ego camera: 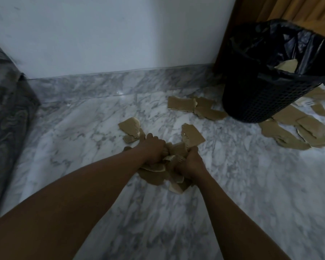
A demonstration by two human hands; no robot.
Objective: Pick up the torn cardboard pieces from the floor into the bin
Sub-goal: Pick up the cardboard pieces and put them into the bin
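The left hand (pixel 154 147) and right hand (pixel 189 162) clamp a bundle of torn cardboard pieces (pixel 163 171) on the floor, left of the bin (pixel 261 102), fingers curled shut. Light, stiff scraps; best squeezed from both sides.

Two bare forearms enter from the lower edge, each ending in a hand: the left hand (pixel 152 147) and the right hand (pixel 190 162). No sleeve, glove, watch, ring or band shows anywhere along either arm. Knuckles and backs of both hands face the camera; the fingertips are hidden.
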